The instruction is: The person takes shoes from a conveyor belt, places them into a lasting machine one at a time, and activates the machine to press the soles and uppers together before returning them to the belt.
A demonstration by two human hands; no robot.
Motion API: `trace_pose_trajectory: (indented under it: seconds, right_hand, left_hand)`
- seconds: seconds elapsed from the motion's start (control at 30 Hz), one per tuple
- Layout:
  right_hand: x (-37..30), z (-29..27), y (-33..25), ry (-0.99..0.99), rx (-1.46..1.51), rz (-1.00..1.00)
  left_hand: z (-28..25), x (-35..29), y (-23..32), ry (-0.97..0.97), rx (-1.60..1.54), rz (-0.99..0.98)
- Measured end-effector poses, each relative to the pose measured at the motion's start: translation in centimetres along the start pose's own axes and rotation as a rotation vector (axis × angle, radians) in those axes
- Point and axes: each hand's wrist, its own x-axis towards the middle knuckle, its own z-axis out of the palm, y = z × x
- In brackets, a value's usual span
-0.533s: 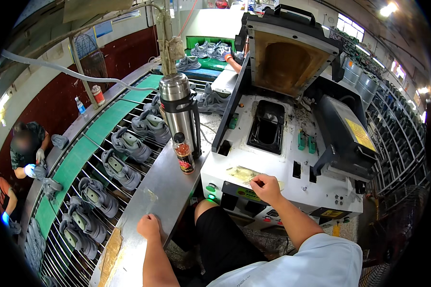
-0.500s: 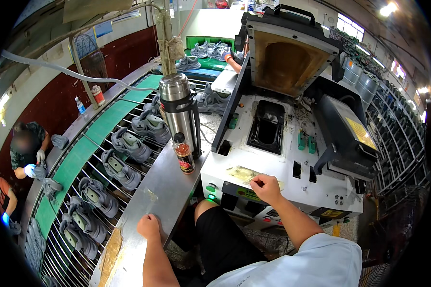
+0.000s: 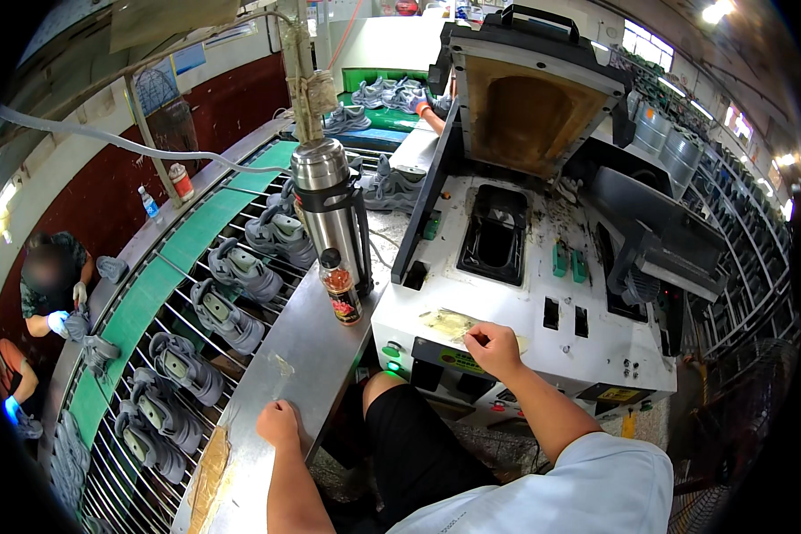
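Note:
My left hand (image 3: 279,423) is closed in a loose fist and rests on the metal tabletop (image 3: 298,387). My right hand (image 3: 497,350) is curled closed over the front edge of a white two-station machine (image 3: 427,303), beside a worn yellowish patch. Nothing shows in either hand. The machine's left lid (image 3: 538,111) stands raised above a black mould well (image 3: 497,236). Its right lid (image 3: 685,236) is partly lifted, and under it a grey shoe (image 3: 639,287) shows in part. A steel thermos (image 3: 329,209) and a small jar with reddish contents (image 3: 339,289) stand upright on the tabletop.
On the left, several grey shoes (image 3: 227,316) sit on a bar rack beside a green conveyor belt (image 3: 165,285). Two people work across it; a gloved hand (image 3: 60,322) holds a shoe. Another gloved hand (image 3: 420,105) reaches shoes at the back. A fan (image 3: 739,418) stands right.
The machine's right lid has tilted up and back, bringing the shoe beneath it into sight. Both my hands have stayed in place.

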Motion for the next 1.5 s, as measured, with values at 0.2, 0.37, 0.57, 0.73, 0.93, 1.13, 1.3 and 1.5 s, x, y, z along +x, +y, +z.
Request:
trace_pose_trajectory:
  seconds: [0.2, 0.37, 0.57, 0.73, 0.93, 1.13, 1.3, 1.5]
  right_hand:
    - [-0.1, -0.3, -0.5, 0.015, -0.027, 0.016]
    - [-0.1, -0.5, -0.9, 0.041, -0.062, 0.010]
    - [0.0, -0.7, -0.7, 0.062, -0.055, 0.069]
    - [-0.4, -1.7, -0.6, 0.086, -0.049, 0.042]
    - [0.7, -10.3, 2.6, 0.344, -0.287, -0.228]
    - [8.5, -27.5, 8.3, 0.697, -0.899, 0.254]
    - [11.2, -39.3, 18.6, 0.142, -0.704, 0.703]
    - [11.1, -31.9, 15.4, 0.473, -0.783, 0.721]
  left_hand:
    - [0.4, -0.2, -0.1, 0.094, -0.017, 0.060]
    - [0.8, -0.3, -0.5, 0.109, -0.027, 0.071]
    - [0.1, -0.2, -0.6, 0.040, -0.033, 0.049]
    - [0.5, -0.4, -0.1, 0.038, 0.002, 0.062]
    - [0.9, -0.5, -1.1, 0.043, -0.008, 0.093]
    - [-0.6, -1.4, -1.7, 0.110, -0.253, -0.004]
    - [1.8, -4.2, -1.7, 0.097, -0.679, -0.081]
    - [0.0, -7.4, -5.3, 0.061, -0.710, -0.051]
